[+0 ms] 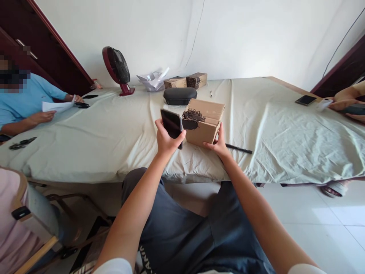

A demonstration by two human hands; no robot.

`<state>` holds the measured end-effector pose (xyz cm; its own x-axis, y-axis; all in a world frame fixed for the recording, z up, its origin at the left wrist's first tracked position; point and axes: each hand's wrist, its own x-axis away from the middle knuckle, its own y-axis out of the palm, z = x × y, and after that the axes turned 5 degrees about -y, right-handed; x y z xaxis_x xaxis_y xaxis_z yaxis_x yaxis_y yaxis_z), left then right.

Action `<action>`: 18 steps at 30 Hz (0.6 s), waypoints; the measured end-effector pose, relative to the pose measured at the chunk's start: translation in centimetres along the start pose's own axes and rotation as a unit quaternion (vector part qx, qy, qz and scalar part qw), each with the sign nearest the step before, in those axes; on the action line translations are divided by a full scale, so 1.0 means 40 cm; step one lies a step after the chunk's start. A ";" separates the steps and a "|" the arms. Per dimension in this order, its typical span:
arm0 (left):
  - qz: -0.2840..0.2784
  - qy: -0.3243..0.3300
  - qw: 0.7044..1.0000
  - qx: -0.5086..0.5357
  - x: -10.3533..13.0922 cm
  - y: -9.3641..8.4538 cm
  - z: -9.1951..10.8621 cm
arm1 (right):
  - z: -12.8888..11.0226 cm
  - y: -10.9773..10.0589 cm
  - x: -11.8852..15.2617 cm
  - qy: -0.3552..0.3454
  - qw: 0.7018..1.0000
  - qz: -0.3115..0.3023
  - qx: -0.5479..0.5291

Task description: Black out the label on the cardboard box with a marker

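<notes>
My left hand (168, 140) is wrapped round a dark smartphone (172, 123), held upright and tilted above the table, just left of a cardboard box. My right hand (218, 142) grips the lower right corner of that cardboard box (201, 133), which has black scribbled marks on its top and front. A thin black stick (239, 148) lies on the cloth to the right of my right hand. Behind the box sits a black oval case (180, 96).
A pale cloth (137, 125) covers the table. At the back stand a red fan (118, 68), a plastic bag (154, 80) and cardboard boxes (196, 80). A person (31, 99) holds paper at the left; another person's hands (349, 102) and a phone (305, 100) are at the right.
</notes>
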<state>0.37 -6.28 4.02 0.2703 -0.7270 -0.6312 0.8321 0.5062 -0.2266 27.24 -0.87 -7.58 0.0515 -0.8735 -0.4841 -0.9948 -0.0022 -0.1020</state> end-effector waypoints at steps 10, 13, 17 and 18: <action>-0.033 0.000 0.998 -0.060 0.006 0.006 -0.034 | 0.004 0.000 0.003 -0.005 0.999 0.016 0.035; -0.019 0.010 0.997 -0.073 0.003 0.005 -0.036 | 0.010 -0.001 0.001 -0.005 0.999 0.017 0.039; -0.020 -0.002 0.996 -0.088 -0.002 0.006 -0.042 | 0.017 -0.003 0.002 -0.019 0.998 0.013 0.057; -0.022 -0.006 0.995 -0.092 -0.003 0.006 -0.043 | 0.018 -0.003 0.002 -0.021 0.998 0.013 0.061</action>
<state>-0.31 -5.29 2.76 0.2420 -0.7558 -0.6085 0.7407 0.5490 -0.3872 27.44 -0.59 -8.23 0.0317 -0.8512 -0.5239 -0.9780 0.0818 -0.1921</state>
